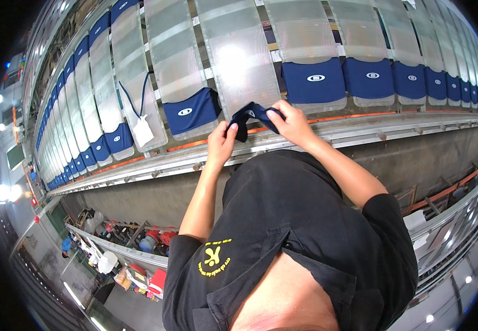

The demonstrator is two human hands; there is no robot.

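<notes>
Between my two hands hangs a navy fabric piece (257,112) with a pale oval print, bunched and partly folded. My left hand (222,142) pinches its left end, and my right hand (294,127) grips the right end. The cloth is held over the near end of a bare translucent board (240,69). On the board to the left lies a similar navy piece (191,117), its right corner ruffled. To the right, another navy piece (314,83) lies flat across its board's near end.
Long rows of translucent boards carry more navy pieces (372,77). A white tag (143,131) on a dark cord lies on a board at left. A metal rail (354,129) runs along the near edge. Behind me, at lower left, stand containers and a red box (158,282).
</notes>
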